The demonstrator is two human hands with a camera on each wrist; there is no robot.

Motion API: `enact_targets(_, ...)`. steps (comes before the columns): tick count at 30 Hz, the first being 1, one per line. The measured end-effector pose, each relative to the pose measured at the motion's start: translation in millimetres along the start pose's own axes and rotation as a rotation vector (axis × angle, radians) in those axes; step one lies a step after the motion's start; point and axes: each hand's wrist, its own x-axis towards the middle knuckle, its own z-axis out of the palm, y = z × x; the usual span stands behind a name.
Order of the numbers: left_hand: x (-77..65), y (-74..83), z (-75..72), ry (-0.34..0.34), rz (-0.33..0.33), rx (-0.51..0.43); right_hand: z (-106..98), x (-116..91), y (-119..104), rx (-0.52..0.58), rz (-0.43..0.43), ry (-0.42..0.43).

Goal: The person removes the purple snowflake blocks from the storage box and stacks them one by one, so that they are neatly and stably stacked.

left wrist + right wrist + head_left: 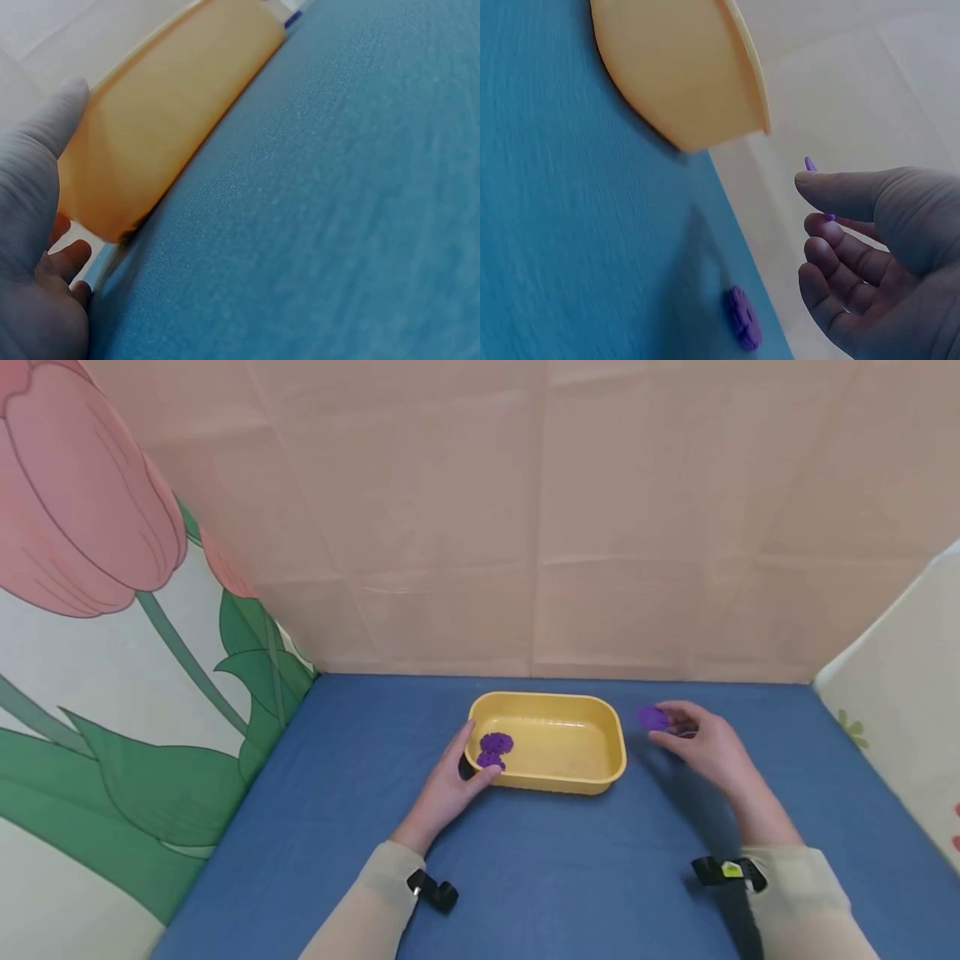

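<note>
A yellow plastic tray (pixel 555 783) stands on the blue table. My left hand (pixel 447 787) grips its left end, thumb over the near rim and fingers along the far left side; in the left wrist view the thumb (pixel 64 112) lies against the tray wall (pixel 172 97). Two purple scalloped, flower-like pieces (pixel 496 742) lie inside the tray at its left. Right of the tray, my right hand (pixel 708 743) pinches a similar purple piece (pixel 652 718) between thumb and fingertips, mostly hidden by the thumb in the right wrist view.
Another purple piece (pixel 742 319) lies on the table below my right hand in the right wrist view. A beige cloth wall (pixel 540 527) rises behind the table (pixel 555 877). Printed flower panels flank it, with a large pink tulip (pixel 90 493) at left.
</note>
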Motion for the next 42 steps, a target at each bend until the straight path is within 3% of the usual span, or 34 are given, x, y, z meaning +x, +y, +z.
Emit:
enact_targets(19,-3.3,0.5,-1.4,-0.005,0.006,-0.014,-26.6,-10.7,56.7,-0.049,0.071,-0.045)
enact_targets(33,-5.9,-0.2,-3.0,-0.016,-0.005,-0.006,-19.0,-15.5,65.5,-0.08,0.111,-0.172)
enact_targets(42,-5.9,-0.6,-2.8,-0.016,-0.004,-0.008,-15.4,-13.1,66.6,-0.103,0.09,-0.164)
